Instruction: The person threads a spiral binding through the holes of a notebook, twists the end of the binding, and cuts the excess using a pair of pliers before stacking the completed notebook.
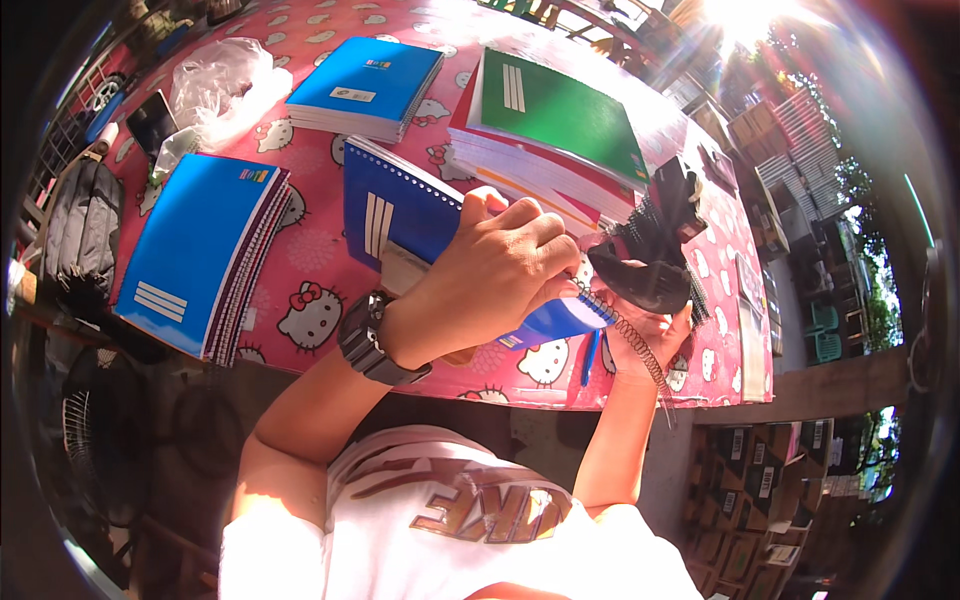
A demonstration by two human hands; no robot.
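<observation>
One notebook (408,200) lies under the left hand (505,262) pinching coil (628,327), right hand's (655,332) grip unclear.

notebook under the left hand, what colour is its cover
Deep blue with white bars; the notebook shows best in the head view.

At the pink cat-print table's (310,230) near edge, the left hand (500,255) grips a dark-blue spiral notebook (362,215). Its binding coil (640,345) trails over the right hand (640,340), past that edge. 2 blue notebook stacks, 1 by the near-left corner (195,250), 1 toward the far edge (365,85), flank a plastic bag (225,85); a blue pen (591,357) lies along the near edge.
</observation>
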